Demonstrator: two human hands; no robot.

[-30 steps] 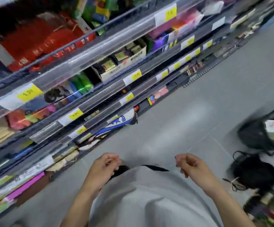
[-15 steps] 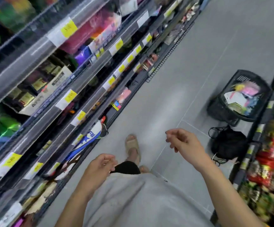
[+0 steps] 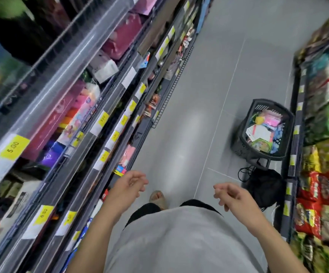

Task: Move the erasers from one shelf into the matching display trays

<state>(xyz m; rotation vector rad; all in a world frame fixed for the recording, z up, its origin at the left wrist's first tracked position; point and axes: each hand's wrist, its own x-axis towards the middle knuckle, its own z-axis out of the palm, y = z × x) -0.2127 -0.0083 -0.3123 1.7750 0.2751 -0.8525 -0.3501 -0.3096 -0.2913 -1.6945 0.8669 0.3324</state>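
Note:
I stand in a shop aisle and look down its length. My left hand (image 3: 129, 187) hangs in front of my body beside the lower shelves, fingers loosely curled, holding nothing. My right hand (image 3: 231, 196) is raised at the same height over the floor, also loosely curled and empty. A black basket (image 3: 244, 146) stands on the floor to the right, filled with small pink, blue, yellow and white packets. I cannot make out erasers or display trays for certain; the picture is blurred.
Stationery shelves (image 3: 92, 123) with yellow price tags run along the left. Snack shelves (image 3: 321, 174) line the right. A black bag (image 3: 264, 188) with cords lies on the floor next to the basket. Grey tiled floor (image 3: 189, 115) stretches ahead. My sandalled foot (image 3: 157, 198) is below.
My view has swung right, from facing the left shelves to looking down the aisle. The basket and right shelves came into view. Both hands stayed empty in front of me.

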